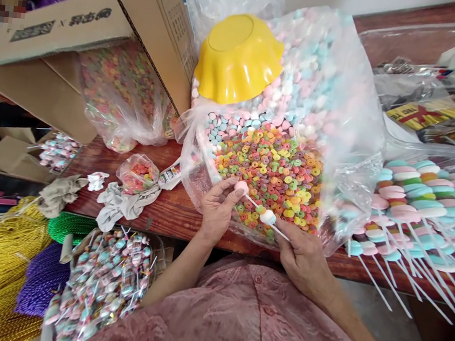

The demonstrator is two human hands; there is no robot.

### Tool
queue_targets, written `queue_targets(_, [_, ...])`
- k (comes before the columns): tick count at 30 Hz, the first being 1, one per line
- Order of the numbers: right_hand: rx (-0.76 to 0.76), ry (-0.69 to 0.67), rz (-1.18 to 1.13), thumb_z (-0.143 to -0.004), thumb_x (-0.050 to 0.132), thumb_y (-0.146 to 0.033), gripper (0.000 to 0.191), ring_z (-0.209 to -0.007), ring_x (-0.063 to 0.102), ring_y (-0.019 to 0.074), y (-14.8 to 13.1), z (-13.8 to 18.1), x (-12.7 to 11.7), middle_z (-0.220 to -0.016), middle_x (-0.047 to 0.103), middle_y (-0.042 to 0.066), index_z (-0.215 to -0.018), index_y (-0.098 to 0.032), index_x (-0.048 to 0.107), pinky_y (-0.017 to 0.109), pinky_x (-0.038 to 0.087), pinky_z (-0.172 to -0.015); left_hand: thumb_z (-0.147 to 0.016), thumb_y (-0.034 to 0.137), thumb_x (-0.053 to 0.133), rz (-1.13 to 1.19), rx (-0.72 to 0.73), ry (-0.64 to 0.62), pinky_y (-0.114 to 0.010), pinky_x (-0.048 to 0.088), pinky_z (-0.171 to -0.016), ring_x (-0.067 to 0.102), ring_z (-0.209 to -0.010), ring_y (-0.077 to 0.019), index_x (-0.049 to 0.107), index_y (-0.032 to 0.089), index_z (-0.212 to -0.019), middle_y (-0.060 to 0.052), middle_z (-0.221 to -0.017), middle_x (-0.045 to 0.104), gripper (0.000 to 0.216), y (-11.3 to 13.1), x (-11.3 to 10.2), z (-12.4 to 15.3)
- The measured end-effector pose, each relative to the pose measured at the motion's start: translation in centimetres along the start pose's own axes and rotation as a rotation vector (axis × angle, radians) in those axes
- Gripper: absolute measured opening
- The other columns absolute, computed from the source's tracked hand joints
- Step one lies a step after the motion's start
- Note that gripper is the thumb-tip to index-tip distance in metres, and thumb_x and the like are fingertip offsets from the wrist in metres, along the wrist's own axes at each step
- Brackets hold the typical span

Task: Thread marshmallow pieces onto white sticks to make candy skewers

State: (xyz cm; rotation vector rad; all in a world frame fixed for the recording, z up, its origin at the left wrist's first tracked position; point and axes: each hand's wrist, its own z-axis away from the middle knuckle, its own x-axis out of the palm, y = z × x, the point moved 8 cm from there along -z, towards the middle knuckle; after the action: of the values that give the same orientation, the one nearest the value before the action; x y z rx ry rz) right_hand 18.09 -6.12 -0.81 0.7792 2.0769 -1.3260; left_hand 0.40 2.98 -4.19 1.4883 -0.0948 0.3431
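Between thumb and fingers, my left hand [219,205] pinches a pink marshmallow [241,187] at the tip of a white stick. My right hand [304,252] grips the lower part of that stick [280,232]. A white and blue marshmallow [267,217] sits partway along it, with a small yellow-green gummy ring [260,209] just above. Both hands are over the near edge of a heap of colourful gummy rings [270,169]. Behind the rings lie loose pink, white and blue marshmallows [232,127] in a clear plastic bag.
An upturned yellow bowl [239,58] rests on the marshmallows. Skewered candy sticks [422,212] are piled at the right. A cardboard box [160,38] with bagged gummies stands at the left, near a grey cloth [127,200]. Wrapped candy sticks [105,282] fill a container below.
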Motion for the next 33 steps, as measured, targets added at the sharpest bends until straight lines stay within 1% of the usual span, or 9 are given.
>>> queue_targets(5, [0.014, 0.004, -0.002, -0.094, 0.042, -0.01, 0.03, -0.066, 0.069, 0.0205, 0.1, 0.0, 0.1, -0.082, 0.075, 0.008, -0.106, -0.012, 0.069, 0.03, 0.049, -0.06, -0.067, 0.04, 0.088, 0.024, 0.033, -0.038, -0.017, 0.053, -0.048, 0.071, -0.062, -0.0125, 0.075, 0.018, -0.099, -0.002, -0.082, 0.076, 0.041, -0.1, 0.2, 0.0])
queue_targets(8, [0.021, -0.007, -0.006, -0.094, 0.042, -0.011, 0.029, -0.061, 0.066, 0.0192, 0.1, -0.1, 0.1, -0.075, 0.071, 0.006, -0.105, -0.011, 0.069, 0.029, 0.046, -0.057, -0.068, 0.039, 0.088, 0.005, 0.108, -0.064, -0.021, 0.059, -0.058, 0.072, -0.07, -0.0133, 0.075, 0.018, -0.097, -0.003, -0.089, 0.076, 0.038, 0.0, 0.1, 0.2])
queue_targets(11, [0.032, -0.033, 0.009, -0.095, 0.041, -0.012, 0.03, -0.061, 0.065, 0.0189, 0.1, -0.1, 0.3, -0.074, 0.07, 0.006, -0.105, -0.01, 0.069, 0.028, 0.045, -0.057, -0.072, 0.03, 0.086, -0.072, 0.298, -0.111, -0.025, 0.063, -0.072, 0.073, -0.082, -0.014, 0.076, 0.02, -0.099, -0.004, -0.097, 0.075, 0.031, 1.0, 0.2, 0.5])
queue_targets(14, [0.021, -0.071, 0.07, -0.095, 0.037, -0.011, 0.034, -0.063, 0.066, 0.0195, 0.0, -0.1, 0.6, -0.074, 0.07, 0.007, -0.106, -0.01, 0.069, 0.029, 0.045, -0.06, -0.078, 0.018, 0.081, -0.21, 0.547, -0.16, -0.024, 0.063, -0.076, 0.073, -0.089, -0.0135, 0.075, 0.022, -0.106, -0.004, -0.103, 0.074, 0.029, 2.8, 0.5, 1.3])
queue_targets(17, [-0.012, -0.094, 0.163, -0.093, 0.035, -0.009, 0.036, -0.057, 0.064, 0.019, -0.3, 0.1, 0.8, -0.07, 0.07, 0.007, -0.105, -0.01, 0.069, 0.03, 0.042, -0.057, -0.082, 0.011, 0.076, -0.403, 0.807, -0.2, -0.024, 0.063, -0.081, 0.074, -0.092, -0.0138, 0.073, 0.021, -0.112, -0.004, -0.103, 0.076, 0.032, 4.6, 1.2, 2.5])
queue_targets(20, [-0.035, -0.109, 0.208, -0.091, 0.035, -0.008, 0.034, -0.057, 0.064, 0.0195, -0.4, 0.1, 0.8, -0.068, 0.069, 0.007, -0.1, -0.011, 0.068, 0.03, 0.039, -0.055, -0.084, 0.007, 0.072, -0.552, 0.98, -0.229, -0.029, 0.062, -0.091, 0.074, -0.097, -0.0156, 0.072, 0.02, -0.115, -0.006, -0.103, 0.078, 0.033, 5.4, 1.8, 3.5])
queue_targets(23, [-0.046, -0.135, 0.208, -0.089, 0.035, -0.006, 0.034, -0.054, 0.062, 0.0193, -0.5, 0.0, 0.6, -0.065, 0.068, 0.006, -0.097, -0.011, 0.068, 0.03, 0.038, -0.054, -0.089, 0.008, 0.066, -0.604, 1.027, -0.253, -0.029, 0.062, -0.091, 0.075, -0.099, -0.0157, 0.071, 0.021, -0.117, -0.007, -0.107, 0.078, 0.031, 5.6, 2.1, 4.0])
queue_targets(28, [-0.052, -0.11, 0.141, -0.087, 0.035, -0.005, 0.035, -0.055, 0.063, 0.0186, -1.5, -0.6, 0.2, -0.067, 0.069, 0.006, -0.097, -0.012, 0.068, 0.029, 0.041, -0.054, -0.09, 0.011, 0.065, -0.635, 0.985, -0.27, -0.03, 0.063, -0.091, 0.075, -0.1, -0.0175, 0.073, 0.023, -0.113, -0.008, -0.109, 0.078, 0.028, 6.0, 2.4, 4.3])
queue_targets(33, [-0.058, -0.074, 0.063, -0.085, 0.037, -0.004, 0.035, -0.057, 0.066, 0.0173, -2.3, -1.3, -0.1, -0.071, 0.072, 0.006, -0.095, -0.013, 0.069, 0.027, 0.044, -0.054, -0.086, 0.005, 0.065, -0.668, 1.129, -0.294, -0.033, 0.063, -0.093, 0.075, -0.105, -0.0204, 0.073, 0.021, -0.114, -0.01, -0.113, 0.077, 0.033, 7.5, 2.6, 5.4])
